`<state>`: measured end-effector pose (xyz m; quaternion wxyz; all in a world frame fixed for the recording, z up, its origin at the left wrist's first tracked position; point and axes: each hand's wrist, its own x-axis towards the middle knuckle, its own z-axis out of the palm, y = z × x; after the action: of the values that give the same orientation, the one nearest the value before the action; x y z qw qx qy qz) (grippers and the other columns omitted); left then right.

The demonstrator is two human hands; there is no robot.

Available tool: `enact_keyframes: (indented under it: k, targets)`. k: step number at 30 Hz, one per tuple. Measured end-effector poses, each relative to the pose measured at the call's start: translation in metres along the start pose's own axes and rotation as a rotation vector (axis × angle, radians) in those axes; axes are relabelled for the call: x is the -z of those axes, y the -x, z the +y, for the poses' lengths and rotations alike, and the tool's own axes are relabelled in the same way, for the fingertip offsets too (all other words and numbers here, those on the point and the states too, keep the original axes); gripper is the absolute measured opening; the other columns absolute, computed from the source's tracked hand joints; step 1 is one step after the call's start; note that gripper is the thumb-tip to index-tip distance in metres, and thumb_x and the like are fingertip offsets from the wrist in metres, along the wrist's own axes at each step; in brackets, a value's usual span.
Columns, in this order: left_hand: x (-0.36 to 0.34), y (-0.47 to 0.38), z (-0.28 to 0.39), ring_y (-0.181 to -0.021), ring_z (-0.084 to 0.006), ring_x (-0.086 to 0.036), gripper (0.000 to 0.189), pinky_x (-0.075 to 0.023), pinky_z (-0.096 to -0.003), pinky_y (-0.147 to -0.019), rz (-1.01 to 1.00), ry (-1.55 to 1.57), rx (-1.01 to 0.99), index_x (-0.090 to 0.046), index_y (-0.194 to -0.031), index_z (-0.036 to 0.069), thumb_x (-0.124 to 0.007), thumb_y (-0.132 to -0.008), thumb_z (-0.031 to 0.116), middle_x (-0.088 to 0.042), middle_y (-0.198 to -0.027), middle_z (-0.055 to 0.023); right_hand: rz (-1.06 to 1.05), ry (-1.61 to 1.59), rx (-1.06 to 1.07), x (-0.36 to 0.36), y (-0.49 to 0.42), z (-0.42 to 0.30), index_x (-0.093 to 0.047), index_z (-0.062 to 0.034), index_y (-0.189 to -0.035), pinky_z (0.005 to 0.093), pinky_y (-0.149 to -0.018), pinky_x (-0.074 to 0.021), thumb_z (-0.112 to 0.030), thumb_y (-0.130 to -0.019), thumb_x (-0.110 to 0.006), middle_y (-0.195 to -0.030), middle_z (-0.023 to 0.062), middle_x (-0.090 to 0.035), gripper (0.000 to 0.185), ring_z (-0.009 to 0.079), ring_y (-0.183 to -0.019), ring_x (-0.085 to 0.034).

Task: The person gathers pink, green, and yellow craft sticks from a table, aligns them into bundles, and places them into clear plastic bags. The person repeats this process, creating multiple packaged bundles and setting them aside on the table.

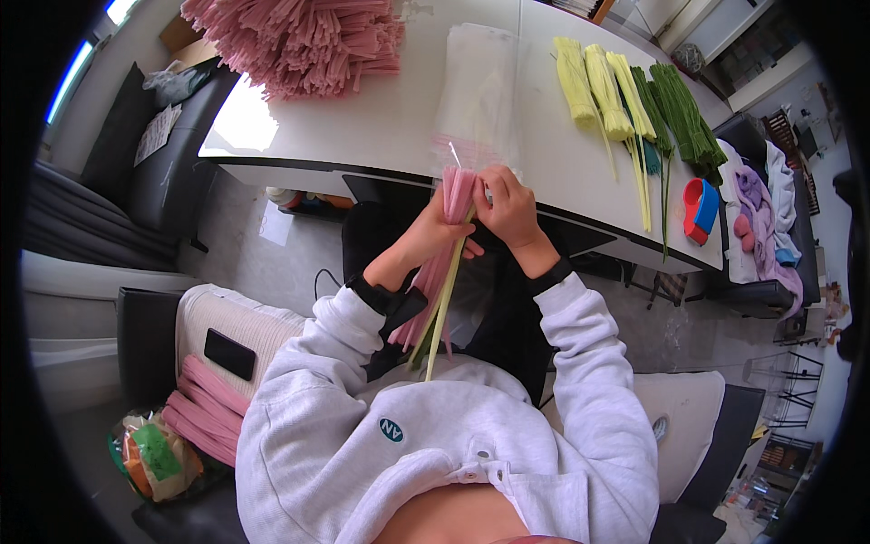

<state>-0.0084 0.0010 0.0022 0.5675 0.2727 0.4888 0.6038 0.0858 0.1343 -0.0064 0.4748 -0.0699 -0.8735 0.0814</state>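
My left hand (pixel 435 228) is wrapped around a bundle of pink chenille stems (pixel 457 194), held upright in front of my lap at the table edge. Pale yellow stems (pixel 445 296) and a few green ones (pixel 423 343) hang below the fist beside the pink lengths. My right hand (pixel 506 204) pinches at the right side of the bundle's top; exactly what lies between thumb and finger is hidden. Just beyond the hands, a stack of clear plastic bags (pixel 479 88) with pink-striped ends lies on the white table (pixel 380 129).
A large heap of pink stems (pixel 306 47) covers the table's far left. Yellow bundles (pixel 578 88), green bundles (pixel 686 115) and a red and blue item (pixel 700 211) lie at right. On the seat to my left are a phone (pixel 230 354), more pink stems (pixel 204 408) and a package (pixel 156 455).
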Motion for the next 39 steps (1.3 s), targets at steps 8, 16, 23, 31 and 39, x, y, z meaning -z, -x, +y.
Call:
enact_keyframes:
  k: [8,16,23,31,39]
  targets:
    - [0.000,0.005,0.006,-0.065,-0.0212,-0.066,0.069,-0.0547,-0.0302,-0.056,0.071,-0.361,-0.041,-0.019,-0.143,0.015,-0.048,-0.084,-0.007,-0.058,-0.102,-0.0137,0.016,-0.185,-0.123,0.002,-0.003,-0.004,-0.053,-0.0041,-0.090,0.0348,-0.052,-0.0506,-0.006,-0.078,-0.063,-0.081,0.0096,-0.058,0.016,0.0285,-0.064,-0.061]
    - [0.002,0.001,-0.002,-0.063,-0.0254,-0.066,0.068,-0.0525,-0.0334,-0.054,0.228,-0.810,-0.117,-0.015,-0.140,0.009,-0.048,-0.083,-0.007,-0.061,-0.082,-0.0184,0.019,-0.087,0.030,0.007,-0.007,-0.011,-0.052,-0.0051,-0.089,0.0342,-0.051,-0.0501,-0.007,-0.078,-0.062,-0.080,0.0082,-0.058,0.015,0.0272,-0.062,-0.061]
    - [-0.004,0.004,0.002,-0.077,-0.0472,-0.059,0.069,-0.0483,-0.0509,-0.064,0.330,-1.054,-0.180,-0.019,-0.134,0.001,-0.053,-0.074,-0.006,-0.058,-0.092,-0.0320,0.050,0.037,0.127,0.010,-0.003,-0.011,-0.053,-0.0060,-0.093,0.0328,-0.052,-0.0498,-0.009,-0.078,-0.063,-0.084,0.0066,-0.058,0.019,0.0245,-0.064,-0.060]
    - [-0.009,0.006,0.001,-0.071,-0.0419,-0.062,0.057,-0.0527,-0.0458,-0.059,0.365,-1.388,-0.208,-0.029,-0.123,0.000,-0.058,-0.075,-0.001,-0.057,-0.091,-0.0240,0.125,0.061,0.150,0.008,-0.007,-0.016,-0.054,-0.0056,-0.088,0.0311,-0.048,-0.0470,-0.004,-0.074,-0.066,-0.079,0.0068,-0.059,0.019,0.0237,-0.057,-0.059]
    - [-0.005,0.006,-0.003,-0.068,-0.0381,-0.064,0.040,-0.0535,-0.0431,-0.056,0.426,-1.571,-0.182,-0.036,-0.108,-0.001,-0.060,-0.076,0.003,-0.059,-0.082,-0.0199,0.150,0.045,0.142,0.008,-0.001,-0.014,-0.055,-0.0074,-0.088,0.0302,-0.051,-0.0478,-0.005,-0.073,-0.068,-0.078,0.0057,-0.058,0.020,0.0235,-0.060,-0.059]
